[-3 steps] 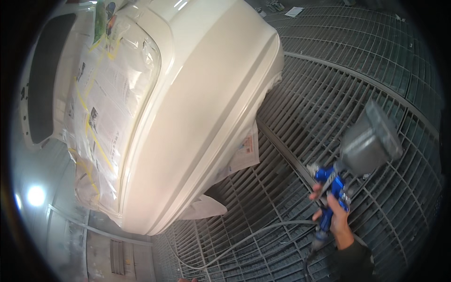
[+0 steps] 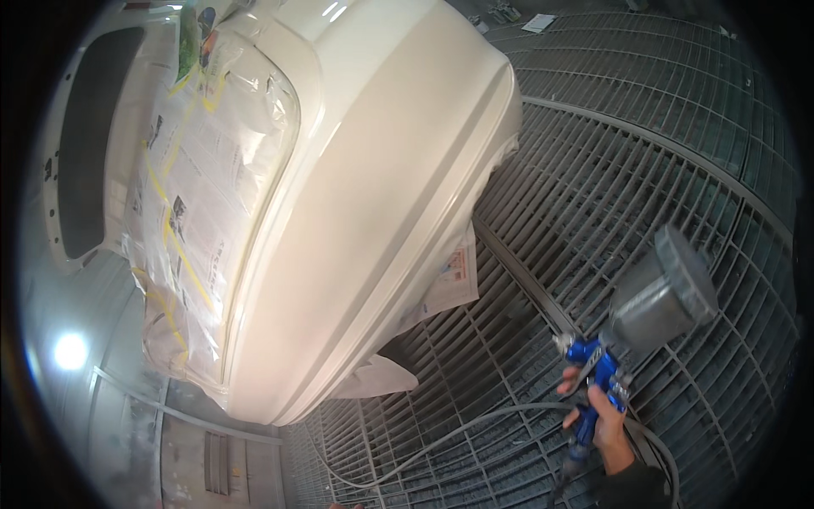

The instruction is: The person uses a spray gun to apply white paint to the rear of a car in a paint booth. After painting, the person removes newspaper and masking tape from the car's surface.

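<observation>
My right hand (image 2: 612, 433) is wrapped round the handle of a blue paint spray gun (image 2: 604, 366), with fingers by its trigger. A grey paint cup (image 2: 653, 310) sits tilted on top of the gun. The gun's nozzle end points left toward a glossy white car body panel (image 2: 365, 187), with a gap between them. Only a sliver of my left hand (image 2: 346, 506) shows at the lower edge; its fingers are mostly hidden.
Masking paper and film (image 2: 191, 204) with yellow tape cover the panel's left side. An air hose (image 2: 475, 417) loops across the slatted metal floor grating (image 2: 577, 204). More masking paper (image 2: 377, 379) hangs below the panel. A bright lamp (image 2: 70, 351) shines at left.
My right hand and the spray gun have moved slightly lower. The car body has shifted a little to the right in the view.
</observation>
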A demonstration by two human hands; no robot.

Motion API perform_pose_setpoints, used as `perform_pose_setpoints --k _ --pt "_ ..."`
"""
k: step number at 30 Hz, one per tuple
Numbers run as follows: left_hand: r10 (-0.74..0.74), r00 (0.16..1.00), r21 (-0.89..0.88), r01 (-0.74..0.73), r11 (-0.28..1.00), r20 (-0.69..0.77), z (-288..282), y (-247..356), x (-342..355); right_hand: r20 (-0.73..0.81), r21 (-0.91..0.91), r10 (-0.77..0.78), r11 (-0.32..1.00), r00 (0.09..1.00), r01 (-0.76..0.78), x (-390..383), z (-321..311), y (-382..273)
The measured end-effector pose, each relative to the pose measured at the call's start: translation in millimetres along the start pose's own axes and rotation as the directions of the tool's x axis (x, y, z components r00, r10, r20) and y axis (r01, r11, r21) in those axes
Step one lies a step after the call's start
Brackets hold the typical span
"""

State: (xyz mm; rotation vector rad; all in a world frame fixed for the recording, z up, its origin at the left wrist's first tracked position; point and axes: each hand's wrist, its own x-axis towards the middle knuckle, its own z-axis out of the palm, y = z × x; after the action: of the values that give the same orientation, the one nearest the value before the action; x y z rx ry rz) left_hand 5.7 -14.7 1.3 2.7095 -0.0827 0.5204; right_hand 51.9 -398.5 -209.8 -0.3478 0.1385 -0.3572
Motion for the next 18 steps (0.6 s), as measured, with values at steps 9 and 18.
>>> perform_pose_setpoints --k 9,18 --pt "-0.018 1.000 -0.125 0.020 0.992 0.022 4 29 -3 -0.020 -0.135 0.130 0.982 0.991 -0.132 -47 4 12" --pt "0.142 0.989 -0.055 -0.143 0.988 -0.033 -6 -8 -25 0.042 -0.400 0.264 0.888 0.964 -0.226 -77 40 -7"
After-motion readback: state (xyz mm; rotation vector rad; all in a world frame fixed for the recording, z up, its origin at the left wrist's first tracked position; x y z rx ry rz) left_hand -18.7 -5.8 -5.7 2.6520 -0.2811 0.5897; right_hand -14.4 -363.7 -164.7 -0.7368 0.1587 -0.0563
